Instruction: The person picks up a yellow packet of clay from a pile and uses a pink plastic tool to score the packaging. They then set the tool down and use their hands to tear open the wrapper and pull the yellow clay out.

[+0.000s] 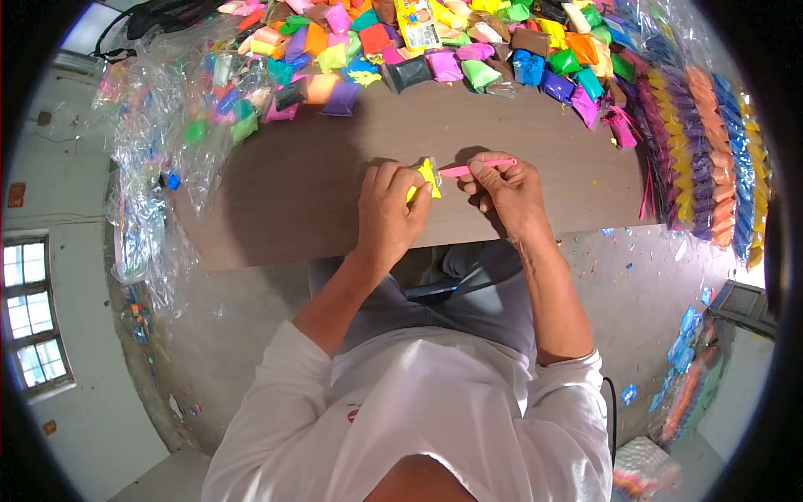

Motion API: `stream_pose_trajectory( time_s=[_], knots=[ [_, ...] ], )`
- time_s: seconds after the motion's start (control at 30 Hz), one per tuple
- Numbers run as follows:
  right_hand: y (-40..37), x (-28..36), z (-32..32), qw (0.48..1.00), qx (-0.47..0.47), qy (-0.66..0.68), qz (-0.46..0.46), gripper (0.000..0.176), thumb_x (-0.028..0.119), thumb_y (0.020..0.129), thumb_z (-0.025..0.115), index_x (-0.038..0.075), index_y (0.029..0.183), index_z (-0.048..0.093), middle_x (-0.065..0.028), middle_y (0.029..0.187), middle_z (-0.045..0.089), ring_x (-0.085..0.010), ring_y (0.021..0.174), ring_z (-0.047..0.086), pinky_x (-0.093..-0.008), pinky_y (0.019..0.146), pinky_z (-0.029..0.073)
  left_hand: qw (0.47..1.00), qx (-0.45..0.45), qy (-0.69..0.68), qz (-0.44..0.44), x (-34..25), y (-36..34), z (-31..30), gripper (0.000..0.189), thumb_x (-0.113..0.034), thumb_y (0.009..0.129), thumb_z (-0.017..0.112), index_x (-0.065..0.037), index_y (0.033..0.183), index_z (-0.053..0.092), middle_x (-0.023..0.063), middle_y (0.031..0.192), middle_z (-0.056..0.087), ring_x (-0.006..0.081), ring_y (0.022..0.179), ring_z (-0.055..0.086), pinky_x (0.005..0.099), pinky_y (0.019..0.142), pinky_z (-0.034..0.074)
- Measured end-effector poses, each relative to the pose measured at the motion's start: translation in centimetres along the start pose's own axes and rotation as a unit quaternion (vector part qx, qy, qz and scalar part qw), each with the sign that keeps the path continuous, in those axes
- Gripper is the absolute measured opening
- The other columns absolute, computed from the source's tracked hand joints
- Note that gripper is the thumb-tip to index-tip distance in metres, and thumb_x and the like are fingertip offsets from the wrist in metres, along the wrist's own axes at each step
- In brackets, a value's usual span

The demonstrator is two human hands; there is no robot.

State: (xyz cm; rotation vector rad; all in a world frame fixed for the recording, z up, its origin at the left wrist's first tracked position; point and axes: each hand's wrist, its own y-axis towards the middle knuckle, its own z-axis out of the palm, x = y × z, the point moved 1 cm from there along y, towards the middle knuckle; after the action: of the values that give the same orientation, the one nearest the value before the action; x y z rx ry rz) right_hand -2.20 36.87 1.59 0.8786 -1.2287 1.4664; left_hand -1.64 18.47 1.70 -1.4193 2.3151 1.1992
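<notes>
Over the brown table (293, 184), my left hand (386, 205) has its thumb and fingers closed on a small bright yellow piece (428, 174) with clear plastic at its edge. It looks like soft clay or its packet; I cannot tell which. My right hand (514, 197) pinches a slim pink plastic clay tool (456, 171) between thumb and fingers. The tool lies nearly level, its left tip right at the yellow piece and its other end sticking out past my right thumb.
Along the table's far side spreads a heap of small coloured packets (407, 74), with a yellow printed card (417, 23) among them. Crumpled clear plastic bags (150, 192) hang over the left edge. Long strips of coloured packets (711, 134) drape over the right end.
</notes>
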Motion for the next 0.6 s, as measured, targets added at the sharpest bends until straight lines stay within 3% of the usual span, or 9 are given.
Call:
stream_pose_trajectory(
  time_s=[0.3,0.6],
  knots=[
    [0.05,0.26,0.20,1.000,-0.002,0.000,0.014,0.011,0.014,0.091,0.062,0.003,0.092,0.064,-0.0060,0.070,0.065,-0.0057,0.050,0.053,-0.0191,0.042,0.038,1.000,0.009,0.006,-0.001,-0.18,0.06,-0.20,0.020,-0.002,0.071,0.070,-0.007,0.085,0.056,0.0104,0.089,0.055,0.0302,0.082,0.053,0.0410,0.072,0.044],
    [-0.18,0.31,0.06,0.999,0.019,-0.017,0.019,0.013,0.015,0.092,0.061,0.002,0.093,0.064,-0.0077,0.076,0.066,-0.0072,0.059,0.056,-0.0185,0.045,0.039,1.000,0.008,0.007,0.001,-0.06,-0.03,-0.12,0.020,-0.003,0.072,0.069,-0.006,0.086,0.055,0.0100,0.088,0.055,0.0298,0.082,0.053,0.0410,0.072,0.044]
  ],
)
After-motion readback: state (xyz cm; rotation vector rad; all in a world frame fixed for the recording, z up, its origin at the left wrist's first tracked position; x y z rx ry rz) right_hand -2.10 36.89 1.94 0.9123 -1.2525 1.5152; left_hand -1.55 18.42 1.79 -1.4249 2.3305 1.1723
